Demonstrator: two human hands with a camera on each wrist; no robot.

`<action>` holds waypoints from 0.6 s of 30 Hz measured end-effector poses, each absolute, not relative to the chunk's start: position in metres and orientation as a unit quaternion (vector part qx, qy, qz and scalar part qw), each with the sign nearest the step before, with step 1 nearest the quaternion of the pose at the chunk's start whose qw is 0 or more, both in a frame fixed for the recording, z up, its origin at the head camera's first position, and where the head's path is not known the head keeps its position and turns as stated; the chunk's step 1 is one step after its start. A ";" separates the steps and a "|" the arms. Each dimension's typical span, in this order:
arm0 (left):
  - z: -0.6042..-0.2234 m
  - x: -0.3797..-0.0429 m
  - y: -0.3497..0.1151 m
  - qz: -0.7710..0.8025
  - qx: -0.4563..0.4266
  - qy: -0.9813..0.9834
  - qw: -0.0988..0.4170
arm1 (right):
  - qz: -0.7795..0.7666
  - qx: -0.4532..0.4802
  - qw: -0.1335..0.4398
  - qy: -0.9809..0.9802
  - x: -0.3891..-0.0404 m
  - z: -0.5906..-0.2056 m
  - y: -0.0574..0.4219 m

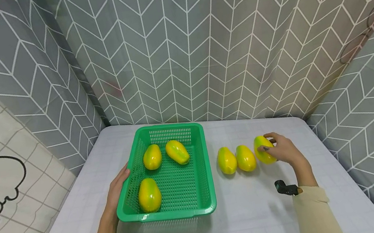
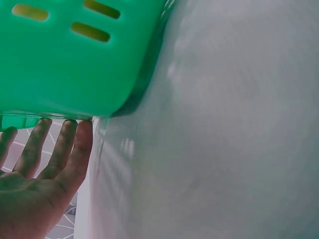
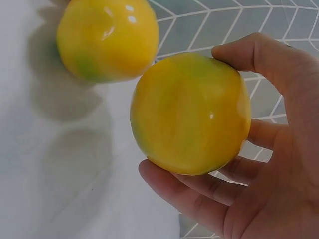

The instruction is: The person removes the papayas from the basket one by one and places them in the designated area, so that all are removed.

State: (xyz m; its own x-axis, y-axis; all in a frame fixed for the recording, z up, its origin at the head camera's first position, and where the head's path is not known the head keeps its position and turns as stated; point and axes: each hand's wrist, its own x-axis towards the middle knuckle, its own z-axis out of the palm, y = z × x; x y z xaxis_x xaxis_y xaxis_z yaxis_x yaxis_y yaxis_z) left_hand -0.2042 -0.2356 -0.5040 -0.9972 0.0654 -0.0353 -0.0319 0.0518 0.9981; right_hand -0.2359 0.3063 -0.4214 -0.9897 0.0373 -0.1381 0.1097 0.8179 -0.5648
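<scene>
The right hand (image 1: 283, 150) grasps a glossy yellow-green fruit (image 1: 262, 150), a mango or papaya by its shape, over the right half of the worktop (image 1: 249, 221), nearer the far edge than the near one. From the right wrist the fruit seems to be off the worktop, its shadow falling apart from it. The thumb (image 3: 239, 52) sits on one side and the fingers (image 3: 179, 195) on the other, with a gap before the palm. On skin this smooth, a deeper wrap would likely resist slipping better, without squeezing hard.

Just beside it, toward the left edge, lie a middle fruit (image 1: 246, 158) and then an inner fruit (image 1: 226, 161). Any sideways travel should be high enough to pass over both, since a knock could set them rolling.

The left hand (image 1: 115, 188), fingers straight and clasping nothing, touches the left side of the green plastic basket (image 1: 206, 162), on the left half of the worktop. Light, even contact there should steady it without tipping. Three fruits (image 1: 149, 195) lie inside, leaving bare floor near its right wall; low, gentle placement would suit that spot best.
</scene>
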 end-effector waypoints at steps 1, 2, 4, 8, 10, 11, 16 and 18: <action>-0.504 -0.204 -0.236 0.689 0.015 0.724 0.035 | -0.298 0.040 0.061 0.952 -0.235 -0.422 0.307; -0.504 -0.204 -0.236 0.690 0.016 0.722 0.036 | -0.297 0.040 0.061 0.952 -0.235 -0.423 0.307; -0.504 -0.204 -0.236 0.692 0.018 0.721 0.036 | -0.295 0.041 0.061 0.953 -0.234 -0.425 0.308; -0.504 -0.204 -0.236 0.694 0.018 0.719 0.035 | -0.293 0.045 0.062 0.953 -0.234 -0.429 0.309; -0.503 -0.204 -0.236 0.694 0.017 0.719 0.036 | -0.290 0.047 0.063 0.954 -0.234 -0.432 0.310; -0.503 -0.204 -0.236 0.693 0.016 0.720 0.036 | -0.289 0.048 0.064 0.954 -0.235 -0.433 0.311; -0.504 -0.204 -0.235 0.692 0.010 0.721 0.035 | -0.286 0.054 0.068 0.954 -0.237 -0.438 0.313; -0.504 -0.204 -0.235 0.691 0.011 0.722 0.034 | -0.287 0.057 0.070 0.954 -0.237 -0.440 0.314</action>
